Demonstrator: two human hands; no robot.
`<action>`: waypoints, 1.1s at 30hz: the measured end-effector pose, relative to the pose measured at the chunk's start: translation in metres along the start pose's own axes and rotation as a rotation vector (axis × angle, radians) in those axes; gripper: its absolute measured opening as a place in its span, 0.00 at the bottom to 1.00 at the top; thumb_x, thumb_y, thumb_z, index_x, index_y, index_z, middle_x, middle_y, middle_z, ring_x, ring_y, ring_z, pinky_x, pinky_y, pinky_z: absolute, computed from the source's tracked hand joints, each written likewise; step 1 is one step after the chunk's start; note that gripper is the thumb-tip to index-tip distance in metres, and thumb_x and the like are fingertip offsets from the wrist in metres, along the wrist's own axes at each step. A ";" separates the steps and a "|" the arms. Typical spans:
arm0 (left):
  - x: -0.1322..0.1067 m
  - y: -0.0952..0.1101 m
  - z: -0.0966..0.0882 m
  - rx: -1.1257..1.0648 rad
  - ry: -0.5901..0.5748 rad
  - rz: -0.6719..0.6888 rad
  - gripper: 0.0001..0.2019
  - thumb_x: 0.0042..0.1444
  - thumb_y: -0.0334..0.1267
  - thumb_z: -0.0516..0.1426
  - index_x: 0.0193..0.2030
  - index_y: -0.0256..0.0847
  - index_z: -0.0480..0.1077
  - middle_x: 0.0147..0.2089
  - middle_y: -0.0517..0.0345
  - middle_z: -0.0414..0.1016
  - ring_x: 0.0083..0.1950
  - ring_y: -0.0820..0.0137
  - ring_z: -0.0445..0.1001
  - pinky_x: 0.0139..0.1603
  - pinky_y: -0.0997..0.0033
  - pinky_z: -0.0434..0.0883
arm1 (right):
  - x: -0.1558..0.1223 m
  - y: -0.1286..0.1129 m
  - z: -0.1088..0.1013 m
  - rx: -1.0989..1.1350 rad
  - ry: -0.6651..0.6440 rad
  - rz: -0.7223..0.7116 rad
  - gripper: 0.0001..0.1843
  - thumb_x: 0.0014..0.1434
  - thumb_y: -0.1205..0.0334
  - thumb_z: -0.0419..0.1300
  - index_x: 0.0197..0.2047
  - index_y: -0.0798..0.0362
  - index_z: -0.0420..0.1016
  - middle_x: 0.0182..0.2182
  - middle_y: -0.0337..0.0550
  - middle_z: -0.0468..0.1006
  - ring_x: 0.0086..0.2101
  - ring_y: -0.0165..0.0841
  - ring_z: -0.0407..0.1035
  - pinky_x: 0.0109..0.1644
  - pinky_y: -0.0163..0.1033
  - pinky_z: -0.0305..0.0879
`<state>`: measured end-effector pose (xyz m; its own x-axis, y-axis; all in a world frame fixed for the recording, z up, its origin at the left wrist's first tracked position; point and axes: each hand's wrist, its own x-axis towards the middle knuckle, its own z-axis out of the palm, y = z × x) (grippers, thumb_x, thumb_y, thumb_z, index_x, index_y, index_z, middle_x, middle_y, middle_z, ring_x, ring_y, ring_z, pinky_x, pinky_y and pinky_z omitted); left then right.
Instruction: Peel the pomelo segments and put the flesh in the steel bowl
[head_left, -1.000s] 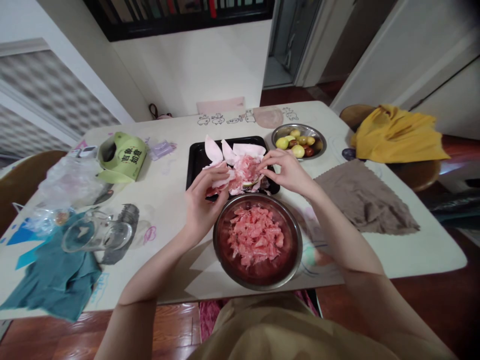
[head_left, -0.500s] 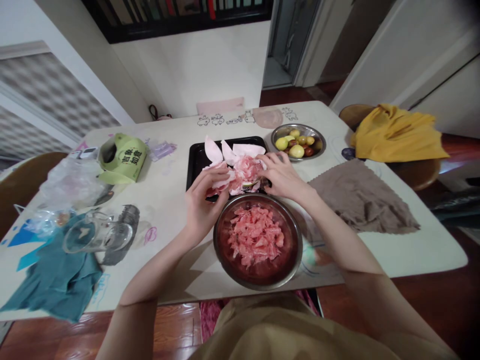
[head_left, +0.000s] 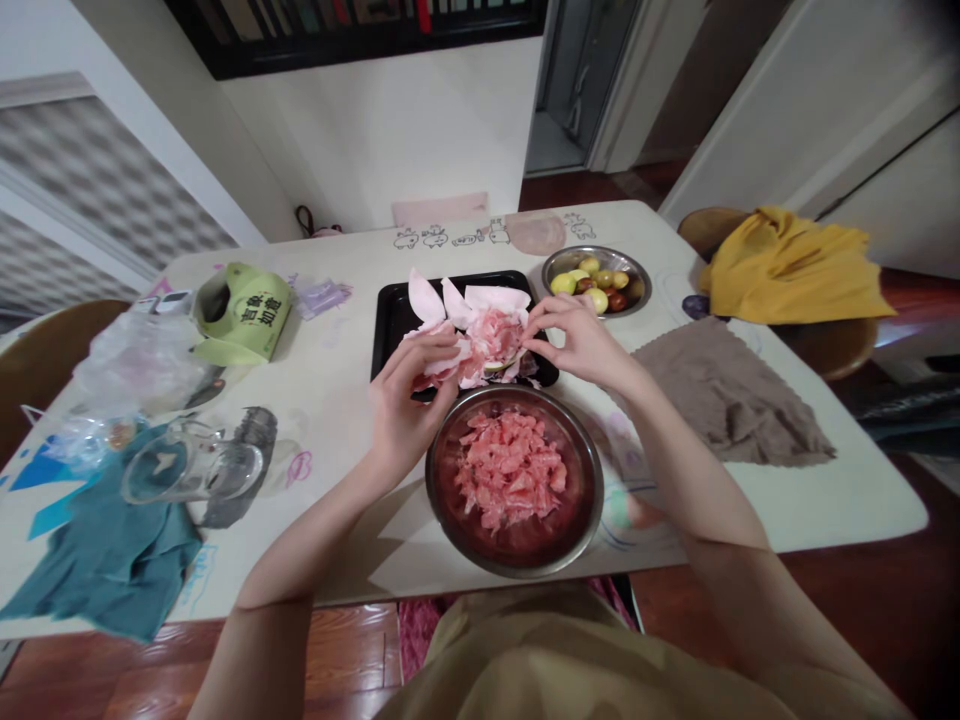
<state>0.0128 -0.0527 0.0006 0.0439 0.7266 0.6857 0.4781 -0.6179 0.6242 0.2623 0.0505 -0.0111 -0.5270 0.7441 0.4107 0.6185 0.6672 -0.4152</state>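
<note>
My left hand (head_left: 405, 400) is closed round a pale pink piece of pomelo membrane (head_left: 433, 374) over the left part of a black tray (head_left: 388, 335). My right hand (head_left: 581, 342) has its thumb and fingers pinched together at the right edge of a heap of pink pomelo membranes (head_left: 496, 338); whatever is between the fingertips is too small to make out. White pomelo rind pieces (head_left: 426, 300) lie at the back of the tray. Just in front, a steel bowl (head_left: 592, 500) contains peeled pink pomelo flesh (head_left: 511, 470).
A smaller steel bowl (head_left: 643, 290) of green and brown fruit stands behind my right hand. To the right lies a brown cloth (head_left: 731, 390). At left are a green paper bag (head_left: 251, 315), a clear plastic bag (head_left: 142, 360), a glass jug (head_left: 202, 468) and a teal cloth (head_left: 112, 545).
My right hand has drawn back slightly to the right and up from the membrane heap, its fingers now pinched. My left hand stays in place.
</note>
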 end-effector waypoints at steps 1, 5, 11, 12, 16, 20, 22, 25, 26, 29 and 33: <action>0.000 0.000 0.000 0.008 0.002 0.000 0.07 0.64 0.30 0.61 0.47 0.42 0.75 0.51 0.51 0.81 0.59 0.62 0.80 0.57 0.58 0.81 | 0.000 0.001 0.003 -0.089 -0.008 -0.001 0.08 0.65 0.61 0.63 0.35 0.49 0.83 0.41 0.44 0.80 0.45 0.43 0.68 0.54 0.53 0.55; 0.000 0.000 0.000 0.032 0.007 0.002 0.06 0.64 0.32 0.61 0.47 0.43 0.75 0.51 0.52 0.81 0.59 0.63 0.80 0.57 0.58 0.81 | -0.003 0.005 0.018 -0.490 -0.038 -0.086 0.12 0.64 0.71 0.57 0.39 0.53 0.83 0.42 0.53 0.78 0.49 0.48 0.65 0.55 0.55 0.55; 0.001 0.001 -0.001 0.019 0.009 0.030 0.07 0.64 0.30 0.61 0.47 0.43 0.75 0.50 0.53 0.81 0.57 0.64 0.80 0.61 0.54 0.79 | -0.005 0.010 0.030 -0.585 -0.133 -0.327 0.16 0.64 0.76 0.54 0.47 0.57 0.82 0.48 0.56 0.80 0.52 0.47 0.66 0.56 0.52 0.60; 0.001 0.002 -0.001 0.011 0.011 0.032 0.07 0.63 0.29 0.61 0.47 0.44 0.75 0.50 0.53 0.82 0.57 0.64 0.80 0.61 0.54 0.79 | -0.005 0.012 0.030 -0.596 -0.176 -0.400 0.16 0.65 0.76 0.53 0.45 0.57 0.82 0.49 0.57 0.80 0.53 0.47 0.67 0.56 0.52 0.61; -0.001 0.003 -0.001 -0.016 0.004 0.016 0.08 0.63 0.29 0.61 0.47 0.43 0.75 0.51 0.52 0.81 0.58 0.63 0.80 0.60 0.54 0.79 | -0.003 0.020 0.025 -0.605 -0.282 -0.590 0.19 0.66 0.77 0.52 0.44 0.55 0.84 0.50 0.53 0.82 0.54 0.41 0.69 0.55 0.47 0.63; -0.003 0.003 -0.002 -0.036 0.011 0.029 0.08 0.62 0.30 0.62 0.47 0.44 0.76 0.50 0.51 0.82 0.57 0.62 0.80 0.60 0.53 0.78 | -0.010 0.025 0.014 -0.581 -0.301 -0.650 0.18 0.67 0.75 0.54 0.44 0.50 0.84 0.45 0.45 0.83 0.50 0.36 0.70 0.53 0.44 0.63; -0.002 0.004 -0.003 -0.048 0.020 0.027 0.07 0.63 0.31 0.62 0.46 0.44 0.76 0.50 0.51 0.82 0.57 0.62 0.80 0.60 0.53 0.78 | -0.016 0.024 0.006 -0.584 -0.209 -0.579 0.17 0.70 0.71 0.53 0.44 0.49 0.84 0.42 0.45 0.83 0.46 0.36 0.70 0.51 0.45 0.61; -0.002 0.003 -0.003 -0.069 0.023 0.005 0.06 0.63 0.32 0.62 0.45 0.43 0.76 0.51 0.50 0.82 0.57 0.62 0.80 0.61 0.54 0.78 | -0.026 0.015 -0.002 -0.491 0.141 -0.337 0.11 0.71 0.59 0.58 0.45 0.42 0.84 0.39 0.41 0.85 0.41 0.37 0.70 0.49 0.48 0.59; -0.002 0.003 -0.003 -0.079 0.026 0.003 0.06 0.63 0.31 0.62 0.45 0.43 0.76 0.50 0.50 0.82 0.57 0.62 0.80 0.61 0.54 0.78 | -0.030 0.010 -0.004 -0.437 0.226 -0.307 0.09 0.69 0.57 0.60 0.45 0.40 0.84 0.38 0.39 0.85 0.40 0.37 0.70 0.48 0.48 0.58; -0.001 0.002 -0.003 -0.121 0.035 -0.005 0.06 0.62 0.30 0.62 0.45 0.42 0.77 0.51 0.49 0.81 0.57 0.61 0.80 0.61 0.54 0.78 | -0.038 -0.008 -0.004 -0.313 0.392 -0.280 0.07 0.67 0.56 0.64 0.44 0.40 0.85 0.35 0.37 0.85 0.38 0.35 0.71 0.49 0.47 0.59; -0.001 0.003 -0.002 -0.171 0.035 -0.036 0.07 0.61 0.29 0.62 0.45 0.42 0.77 0.51 0.49 0.81 0.58 0.60 0.79 0.63 0.53 0.75 | -0.045 -0.032 -0.002 -0.219 0.535 -0.296 0.04 0.64 0.57 0.67 0.41 0.40 0.85 0.32 0.36 0.85 0.36 0.34 0.72 0.47 0.46 0.60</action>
<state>0.0118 -0.0560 0.0022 -0.0023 0.7403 0.6722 0.3228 -0.6357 0.7012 0.2675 -0.0041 -0.0146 -0.3651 0.3719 0.8535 0.6258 0.7768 -0.0709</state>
